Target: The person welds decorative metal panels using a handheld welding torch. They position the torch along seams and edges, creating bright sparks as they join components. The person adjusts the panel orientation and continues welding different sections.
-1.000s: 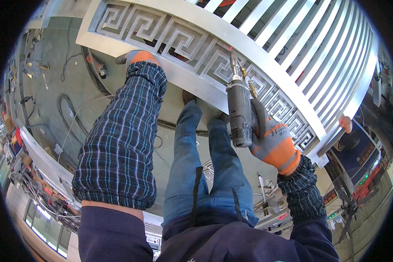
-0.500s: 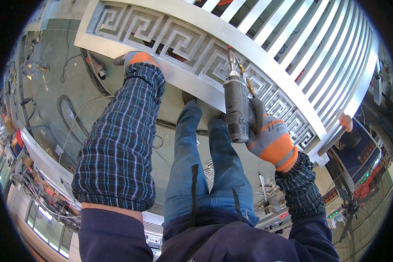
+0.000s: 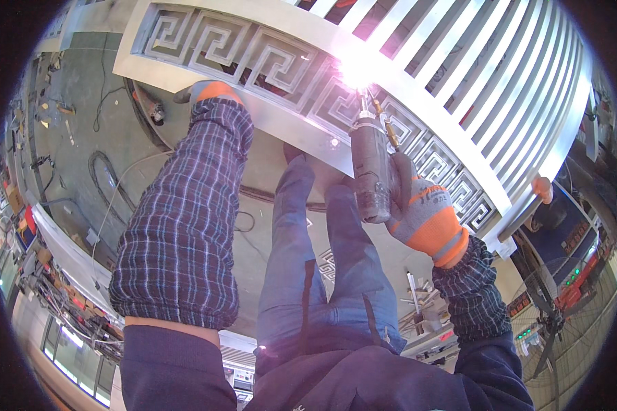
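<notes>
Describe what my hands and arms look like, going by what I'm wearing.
Your left hand and right hand wear grey-and-orange gloves; dark printing marks the right one's back. Dark checked sleeve covers with pale and bluish lines bunch at the wrists. Above them are dark navy sleeves.

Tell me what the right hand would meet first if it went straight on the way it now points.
The right hand leads with the welding torch, so probably the silver metal rail just ahead of it; white glare hides any contact.
</notes>
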Motion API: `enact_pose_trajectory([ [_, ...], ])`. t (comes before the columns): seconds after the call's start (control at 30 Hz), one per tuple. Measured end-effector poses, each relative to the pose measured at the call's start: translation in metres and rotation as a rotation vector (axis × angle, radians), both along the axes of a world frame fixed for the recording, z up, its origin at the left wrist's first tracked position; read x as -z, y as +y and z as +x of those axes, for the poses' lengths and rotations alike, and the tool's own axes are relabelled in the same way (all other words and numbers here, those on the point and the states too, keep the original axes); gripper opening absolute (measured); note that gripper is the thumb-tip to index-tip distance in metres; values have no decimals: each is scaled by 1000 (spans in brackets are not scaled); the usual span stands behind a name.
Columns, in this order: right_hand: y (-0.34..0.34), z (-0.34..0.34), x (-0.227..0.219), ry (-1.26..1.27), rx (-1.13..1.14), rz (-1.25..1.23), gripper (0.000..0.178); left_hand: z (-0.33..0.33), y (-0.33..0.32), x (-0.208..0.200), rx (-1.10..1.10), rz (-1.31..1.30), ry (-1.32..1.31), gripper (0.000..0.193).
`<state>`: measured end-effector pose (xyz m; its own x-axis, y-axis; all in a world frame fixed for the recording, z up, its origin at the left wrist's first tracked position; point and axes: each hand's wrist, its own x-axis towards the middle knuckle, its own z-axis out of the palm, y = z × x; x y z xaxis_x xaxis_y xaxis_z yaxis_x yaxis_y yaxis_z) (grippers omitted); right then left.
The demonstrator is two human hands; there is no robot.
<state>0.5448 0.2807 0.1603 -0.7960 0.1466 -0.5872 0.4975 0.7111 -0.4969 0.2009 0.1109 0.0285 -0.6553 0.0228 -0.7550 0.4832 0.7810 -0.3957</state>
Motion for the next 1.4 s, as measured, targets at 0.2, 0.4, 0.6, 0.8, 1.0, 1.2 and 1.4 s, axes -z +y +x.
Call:
enact_pose_trajectory([
  [0.2, 2, -2, -7, 20, 84, -51, 60, 6, 0, -1, 108, 6, 13, 32],
  [0.4, 9, 30, -41, -34, 83, -130, 59, 10, 12, -19, 320, -158, -35, 33],
  [0.6, 9, 66, -54, -27, 201, -66, 72, 7, 12, -16, 351, -156, -66, 35],
  [0.8, 18, 79, -43, -101, 222, -95, 67, -2, -7, 12, 301, -113, 12, 35],
  [1.0, 19, 95, -21, -133, 115, 37, 53, -4, -8, 14, 160, -57, 55, 36],
  [1.2, 21, 98, -12, -144, 103, 29, 53, 1, -2, 0, 175, -58, 53, 37],
  [1.4, 21, 93, -13, -160, 104, 11, 56, -2, -6, 6, 253, -107, 43, 38],
])
